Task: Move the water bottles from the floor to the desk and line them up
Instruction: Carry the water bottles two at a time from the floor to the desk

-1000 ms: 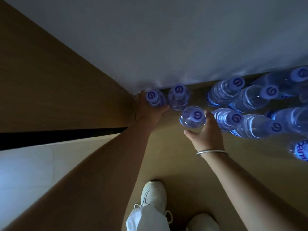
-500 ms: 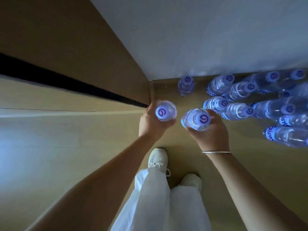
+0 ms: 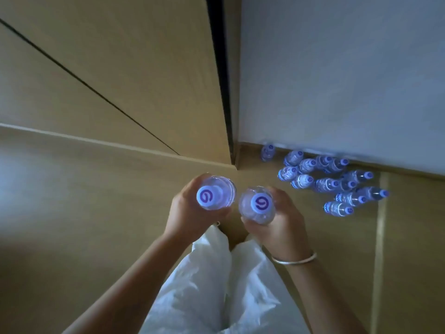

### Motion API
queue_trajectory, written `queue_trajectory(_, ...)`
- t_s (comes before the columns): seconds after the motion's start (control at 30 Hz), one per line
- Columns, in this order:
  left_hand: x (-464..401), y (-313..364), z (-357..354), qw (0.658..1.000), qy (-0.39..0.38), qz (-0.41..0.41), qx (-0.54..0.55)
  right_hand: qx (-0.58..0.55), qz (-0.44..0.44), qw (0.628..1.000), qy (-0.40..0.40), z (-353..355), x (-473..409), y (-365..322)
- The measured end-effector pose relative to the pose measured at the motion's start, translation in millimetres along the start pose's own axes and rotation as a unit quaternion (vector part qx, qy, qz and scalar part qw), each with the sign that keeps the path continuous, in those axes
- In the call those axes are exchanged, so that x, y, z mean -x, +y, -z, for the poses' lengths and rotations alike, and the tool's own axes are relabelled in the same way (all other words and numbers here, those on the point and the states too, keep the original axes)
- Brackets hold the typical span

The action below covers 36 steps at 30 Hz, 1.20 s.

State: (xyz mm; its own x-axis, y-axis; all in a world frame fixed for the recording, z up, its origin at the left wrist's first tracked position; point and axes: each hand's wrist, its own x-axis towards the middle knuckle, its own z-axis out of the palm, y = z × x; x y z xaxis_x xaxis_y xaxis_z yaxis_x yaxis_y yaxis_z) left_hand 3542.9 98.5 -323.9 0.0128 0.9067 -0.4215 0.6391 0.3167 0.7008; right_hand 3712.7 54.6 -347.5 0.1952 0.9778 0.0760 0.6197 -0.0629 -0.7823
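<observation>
My left hand wraps its fingers round the body of one water bottle, holding it upright with its cap facing me, so that I can set it down standing on its base. Left of that hand runs the pale wooden surface, which I take for the desk; its edge runs just beyond my knuckles and there is broad room on it for a row. Just right of that bottle, not quite touching, my right hand curls round a second bottle, also upright. Holding one in each hand halves the trips, I judge. Further right and beyond my right hand, the remaining bottles stand clustered on the floor against the grey wall, well apart from my grip.
</observation>
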Motion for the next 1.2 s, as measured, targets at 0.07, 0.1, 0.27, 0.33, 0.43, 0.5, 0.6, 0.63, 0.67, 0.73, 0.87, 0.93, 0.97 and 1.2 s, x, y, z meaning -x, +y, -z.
queue_trajectory(0.07,29.4,9.7,39.9,0.998,0.049,-0.010,0.029,0.026,0.041,0.998,-0.038,8.0,-2.0,-38.0)
queue_trajectory(0.1,42.6,13.4,59.7,0.996,0.073,-0.019,0.041,0.041,0.058,0.996,-0.058,9.9,-3.0,-56.4)
queue_trajectory(0.27,95.1,7.5,161.4,0.981,0.177,-0.033,0.075,0.080,0.141,0.983,-0.090,-10.5,-9.3,-156.9)
queue_trajectory(0.33,112.2,-5.6,203.6,0.972,0.218,-0.018,0.090,0.078,0.143,0.981,-0.108,-29.3,-10.9,-201.2)
queue_trajectory(0.43,133.6,-31.3,268.4,0.963,0.254,0.020,0.085,0.049,0.145,0.975,-0.159,-64.3,-11.8,-273.5)
queue_trajectory(0.5,147.2,-53.6,311.0,0.958,0.273,0.049,0.073,0.006,0.153,0.967,-0.201,-90.2,-7.2,-321.7)
queue_trajectory(0.6,165.0,-92.3,369.6,0.943,0.315,0.091,0.057,-0.065,0.169,0.958,-0.222,-129.8,3.0,-386.1)
queue_trajectory(0.63,169.7,-104.6,387.3,0.936,0.331,0.100,0.061,-0.079,0.176,0.954,-0.227,-144.0,5.2,-404.1)
queue_trajectory(0.67,173.3,-112.9,401.7,0.929,0.347,0.108,0.068,-0.086,0.182,0.951,-0.234,-155.7,6.7,-418.4)
queue_trajectory(0.73,181.6,-132.7,430.7,0.913,0.380,0.122,0.085,-0.084,0.200,0.942,-0.256,-185.4,8.5,-447.0)
queue_trajectory(0.87,188.1,-168.7,476.8,0.885,0.430,0.152,0.093,-0.063,0.235,0.924,-0.295,-242.4,4.9,-491.4)
queue_trajectory(0.93,184.2,-188.0,502.4,0.876,0.445,0.170,0.083,-0.057,0.255,0.914,-0.310,-273.2,0.6,-513.1)
queue_trajectory(0.97,180.4,-196.3,515.3,0.872,0.450,0.177,0.078,-0.059,0.261,0.910,-0.316,-288.0,-2.8,-524.0)
queue_trajectory(1.2,126.3,-255.2,618.5,0.840,0.495,0.209,0.068,-0.068,0.308,0.874,-0.369,-401.4,-52.5,-618.0)
